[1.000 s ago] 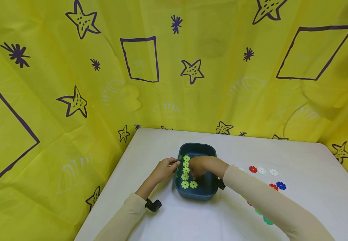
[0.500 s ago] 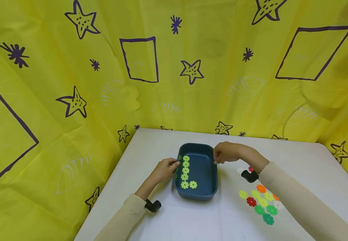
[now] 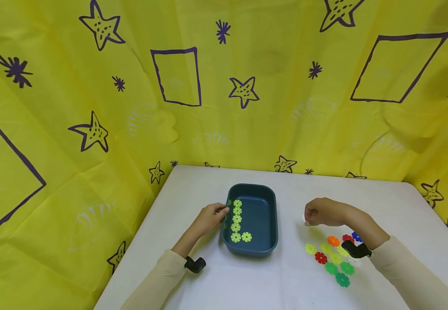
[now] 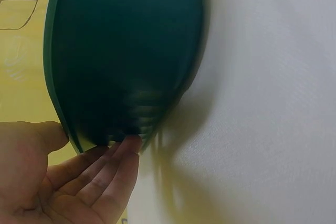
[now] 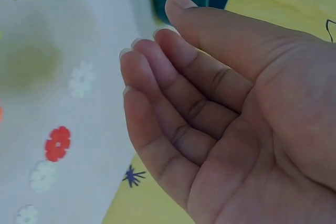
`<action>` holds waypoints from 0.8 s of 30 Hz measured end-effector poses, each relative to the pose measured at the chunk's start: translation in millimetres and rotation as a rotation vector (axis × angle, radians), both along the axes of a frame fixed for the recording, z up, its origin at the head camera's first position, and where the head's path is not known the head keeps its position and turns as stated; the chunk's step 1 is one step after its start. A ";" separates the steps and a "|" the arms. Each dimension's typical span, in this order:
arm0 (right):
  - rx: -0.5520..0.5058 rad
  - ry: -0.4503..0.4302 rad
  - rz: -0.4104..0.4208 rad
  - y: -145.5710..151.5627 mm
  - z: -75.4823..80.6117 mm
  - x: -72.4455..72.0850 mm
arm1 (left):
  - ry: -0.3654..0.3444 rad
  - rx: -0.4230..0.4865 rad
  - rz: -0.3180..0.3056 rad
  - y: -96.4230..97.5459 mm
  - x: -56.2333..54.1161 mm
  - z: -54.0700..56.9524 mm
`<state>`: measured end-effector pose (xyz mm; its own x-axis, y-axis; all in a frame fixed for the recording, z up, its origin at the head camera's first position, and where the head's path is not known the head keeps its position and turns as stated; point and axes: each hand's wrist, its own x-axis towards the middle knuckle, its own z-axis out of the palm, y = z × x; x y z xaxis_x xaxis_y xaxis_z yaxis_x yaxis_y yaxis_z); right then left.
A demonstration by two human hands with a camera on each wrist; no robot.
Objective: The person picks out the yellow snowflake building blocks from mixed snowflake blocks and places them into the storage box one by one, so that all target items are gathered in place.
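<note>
A dark teal rectangular plastic tub (image 3: 263,224) stands on the table. Inside it, yellow-green notched discs (image 3: 236,218) form a column along the left wall, with one more beside the lowest. My left hand (image 3: 209,217) holds the tub's left rim between thumb and fingers; the left wrist view shows the thumb (image 4: 52,136) at the edge and the fingers against the wall. Over the table to the right hovers my right hand (image 3: 326,211), close over a white notched disc (image 3: 303,219). In the right wrist view its fingers (image 5: 178,72) are loosely bent around nothing.
Notched discs in several colours, among them a red one (image 3: 321,258) and a dark green one (image 3: 342,280), lie loosely grouped on the white table (image 3: 247,284) at the right. A yellow patterned sheet (image 3: 216,120) hangs behind and along the sides.
My right hand has come up out of the tub, crossed its right rim and moved right to the loose discs. One second ago it was inside the tub. The left hand stays at the rim.
</note>
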<state>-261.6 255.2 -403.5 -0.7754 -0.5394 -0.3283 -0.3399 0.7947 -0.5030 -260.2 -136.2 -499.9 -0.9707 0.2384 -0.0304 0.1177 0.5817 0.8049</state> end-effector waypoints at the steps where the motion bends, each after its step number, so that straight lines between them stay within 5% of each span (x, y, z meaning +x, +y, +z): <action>1: -0.002 0.000 -0.006 2.2 -3.2 3.7 | -0.001 0.001 0.000 0.2 0.0 0.0; 12: -0.056 -0.001 -0.100 7.6 -35.9 40.0 | -0.003 -0.002 0.007 1.0 0.4 0.5; 24: 0.023 -0.002 -0.172 -6.2 -59.1 45.8 | -0.004 -0.004 0.006 0.7 0.7 0.8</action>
<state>-215.7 249.0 -462.7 -0.8550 -0.3910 -0.3407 -0.1966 0.8523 -0.4847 -259.5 -135.5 -499.1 -0.9720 0.2323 -0.0355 0.1105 0.5853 0.8033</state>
